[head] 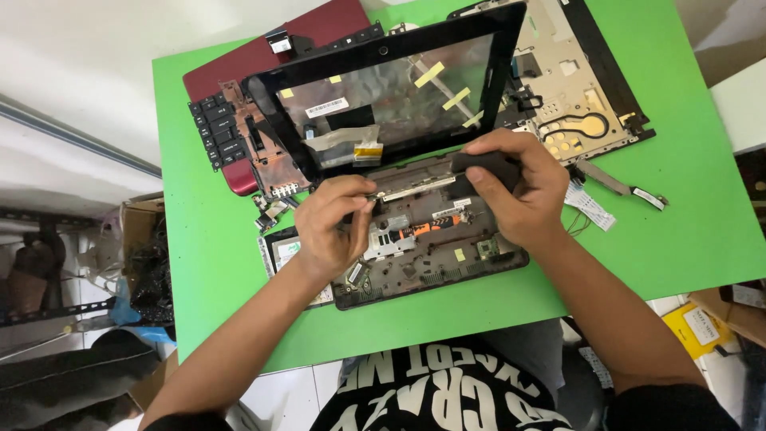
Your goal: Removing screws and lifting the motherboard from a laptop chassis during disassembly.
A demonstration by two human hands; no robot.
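A taken-apart laptop lies on a green table [678, 199]. Its dark bottom case [435, 255], with a heat sink and an orange part showing, sits in front of me. My left hand [335, 223] pinches the left end of a long silvery hinge bar [415, 188] at the case's back edge. My right hand [519, 187] grips the black hinge cover [487, 162] at the right end. Just behind them stands the black screen frame [383, 96] with yellow tape pieces and a loose cable.
A red lid [263, 56] and keyboard part [219, 132] lie at the back left. A metal inner frame [570, 88] rests at the back right, with a white ribbon cable [590, 206] beside it. Boxes and clutter sit on the floor at left and right.
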